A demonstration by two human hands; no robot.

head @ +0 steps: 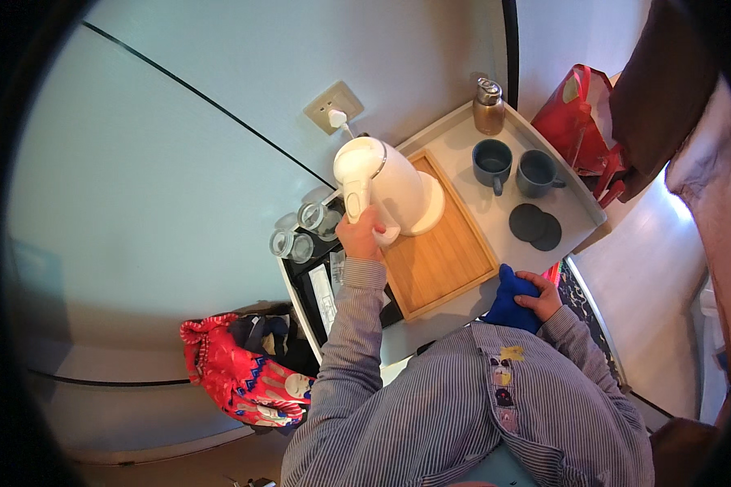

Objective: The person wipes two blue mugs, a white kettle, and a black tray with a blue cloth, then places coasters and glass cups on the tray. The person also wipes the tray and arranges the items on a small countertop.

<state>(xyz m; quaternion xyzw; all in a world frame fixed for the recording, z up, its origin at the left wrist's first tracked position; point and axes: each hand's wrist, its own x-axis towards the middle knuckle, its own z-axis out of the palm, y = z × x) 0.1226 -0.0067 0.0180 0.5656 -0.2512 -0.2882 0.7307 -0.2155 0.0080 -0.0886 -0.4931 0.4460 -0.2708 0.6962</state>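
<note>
My left hand (360, 236) is wrapped around the handle of a white electric kettle (399, 185). The kettle's lid is down, and its round foot rests over a bamboo-coloured wooden tray (441, 262). Whether it sits on a separate power base I cannot tell. Close to my body, by the front edge of the white tabletop (457, 137), my right hand (543, 296) grips a bunched blue cloth (512, 303).
Two dark mugs (492, 161), two round dark coasters (535, 226) and a bronze flask (489, 109) occupy the right side. Glass jars (292, 245) and packets stand in a black tray (304, 274) at left. A plug fills part of the wall socket (334, 108). A red bag (575, 122) hangs beyond.
</note>
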